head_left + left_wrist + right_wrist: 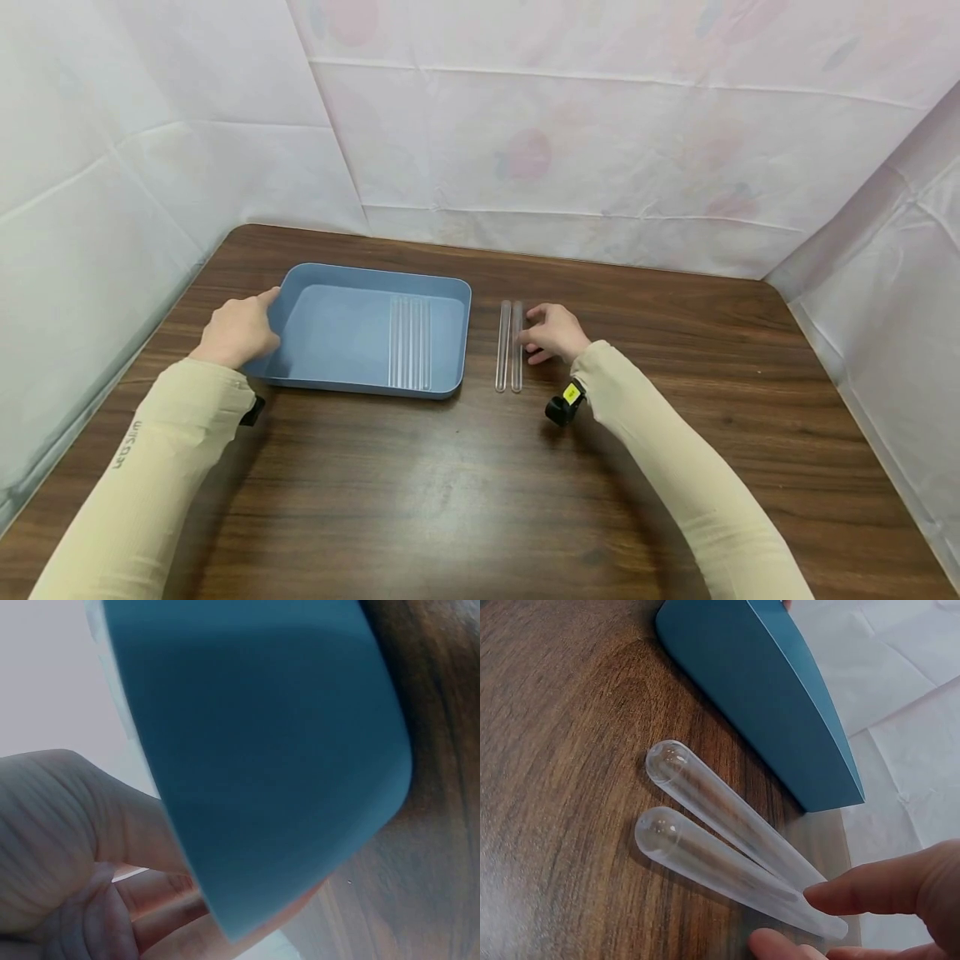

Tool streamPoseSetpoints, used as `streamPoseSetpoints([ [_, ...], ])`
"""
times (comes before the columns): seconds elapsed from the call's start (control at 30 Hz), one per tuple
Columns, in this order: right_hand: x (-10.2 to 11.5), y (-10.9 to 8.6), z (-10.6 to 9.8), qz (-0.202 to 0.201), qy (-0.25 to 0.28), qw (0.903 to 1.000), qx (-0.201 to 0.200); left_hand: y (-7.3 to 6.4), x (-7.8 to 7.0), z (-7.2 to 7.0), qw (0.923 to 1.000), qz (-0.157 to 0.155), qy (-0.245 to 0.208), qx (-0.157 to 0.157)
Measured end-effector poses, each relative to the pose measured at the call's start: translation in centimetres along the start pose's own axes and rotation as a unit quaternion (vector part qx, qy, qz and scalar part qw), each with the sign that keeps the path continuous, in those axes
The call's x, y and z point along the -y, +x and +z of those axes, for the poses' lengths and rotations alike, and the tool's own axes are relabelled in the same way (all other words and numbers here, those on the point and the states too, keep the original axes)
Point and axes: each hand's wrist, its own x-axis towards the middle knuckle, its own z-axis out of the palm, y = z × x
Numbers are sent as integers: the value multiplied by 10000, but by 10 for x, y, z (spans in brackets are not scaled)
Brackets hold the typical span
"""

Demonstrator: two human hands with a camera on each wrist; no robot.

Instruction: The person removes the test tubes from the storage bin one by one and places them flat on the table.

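Observation:
At the left of the head view, my left hand [238, 332] grips the left wall of a shallow blue tray [337, 333]. The left wrist view shows the thumb [139, 825] over the rim and fingers below it, partly hidden by the wall. Several clear test tubes [410, 343] lie side by side in the right part of the tray. Two more clear tubes lie on the table right of it, a left one [503, 346] and a right one [517, 348]. My right hand [553, 332] is at the right tube with fingers spread, one fingertip [817, 898] over its far part.
The brown wooden table [435, 500] extends in front of the tray and to the right. White cloth [600, 150] hangs behind the table and at both sides. A black wrist camera [564, 404] hangs beneath the right wrist, close over the tabletop.

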Motion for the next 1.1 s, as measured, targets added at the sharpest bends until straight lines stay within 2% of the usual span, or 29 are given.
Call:
streamPoseSetpoints([
  [0.2, 5, 0, -3, -23, -199, 9998, 14, 0, -1, 0, 10000, 19, -14, -21],
  [0.37, 17, -1, -5, -324, -673, 9971, -155, 1, -1, 0, 10000, 46, -11, -37],
  [0.5, 29, -3, -5, -732, -1417, 9866, -337, 2, -2, 1, 10000, 61, -41, -33],
  [0.6, 38, -3, -2, -970, -1759, 9788, -389, 2, -3, 1, 10000, 52, -61, -39],
  [0.67, 41, -3, 1, -1064, -1846, 9763, -381, 2, -3, 1, 10000, 41, -51, -51],
  [1.1, 65, -5, 28, -1460, -1709, 9743, -156, 1, -2, 2, 10000, 18, 15, -75],
])
